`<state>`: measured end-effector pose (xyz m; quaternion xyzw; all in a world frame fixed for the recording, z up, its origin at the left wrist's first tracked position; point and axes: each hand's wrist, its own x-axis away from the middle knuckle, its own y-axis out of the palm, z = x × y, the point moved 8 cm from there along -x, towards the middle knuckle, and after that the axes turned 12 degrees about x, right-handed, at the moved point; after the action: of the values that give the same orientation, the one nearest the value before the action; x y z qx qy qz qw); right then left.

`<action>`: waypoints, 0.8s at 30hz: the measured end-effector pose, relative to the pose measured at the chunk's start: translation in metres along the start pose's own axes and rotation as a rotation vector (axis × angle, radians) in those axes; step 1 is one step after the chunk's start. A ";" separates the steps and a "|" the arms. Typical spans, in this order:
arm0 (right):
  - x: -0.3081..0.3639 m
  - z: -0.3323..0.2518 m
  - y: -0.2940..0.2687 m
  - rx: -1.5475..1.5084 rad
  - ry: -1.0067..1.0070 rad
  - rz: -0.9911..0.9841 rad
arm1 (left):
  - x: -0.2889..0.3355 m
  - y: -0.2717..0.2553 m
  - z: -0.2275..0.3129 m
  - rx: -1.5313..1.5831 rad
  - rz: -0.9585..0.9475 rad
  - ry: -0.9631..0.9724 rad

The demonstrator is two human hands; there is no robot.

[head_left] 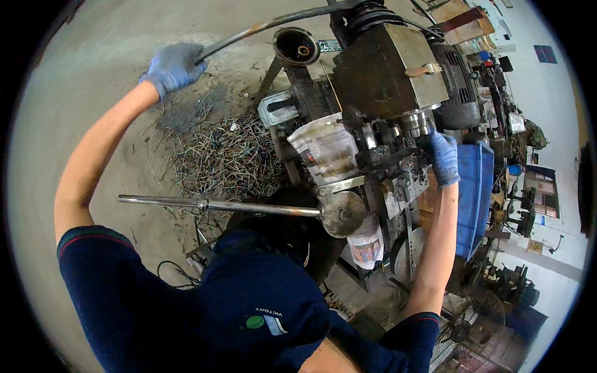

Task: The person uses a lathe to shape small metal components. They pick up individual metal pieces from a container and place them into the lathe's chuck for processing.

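the left hand (174,67), gloved, has its fingers curled tight around the free end of the lever (267,26), probably there because the far end gives the most leverage. the lever is at the top of the view, its long axis slanting from that fist up and rightward to the pulley (368,17) on the machine (379,78); the free end points to the person's left and slightly down. the right hand (444,159) is at the chuck (416,123), perhaps to tend the work end; its fingertips are hidden, so i cannot tell how far they are bent or whether they hold anything. newspaper (326,149) drapes below, likely against oil.
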<state>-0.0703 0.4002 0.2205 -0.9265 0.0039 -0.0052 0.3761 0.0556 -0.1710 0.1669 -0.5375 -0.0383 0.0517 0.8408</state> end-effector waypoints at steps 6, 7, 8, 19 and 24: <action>0.001 -0.020 0.016 -0.030 0.038 -0.200 | 0.036 0.010 0.031 0.060 0.191 0.091; 0.006 -0.031 0.019 -0.098 0.048 -0.189 | 0.037 0.012 0.031 0.052 0.187 0.080; 0.012 -0.042 0.022 -0.166 0.060 -0.177 | 0.037 0.013 0.031 0.043 0.182 0.070; 0.005 -0.027 0.018 0.030 0.043 -0.085 | -0.093 -0.029 -0.087 -0.522 0.229 0.193; 0.025 -0.032 0.004 0.326 -0.083 0.091 | -0.103 -0.023 -0.079 -0.347 0.278 0.110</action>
<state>-0.0455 0.3749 0.2413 -0.8516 0.0296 0.0494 0.5210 -0.0358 -0.2645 0.1539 -0.6760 0.0736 0.1305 0.7215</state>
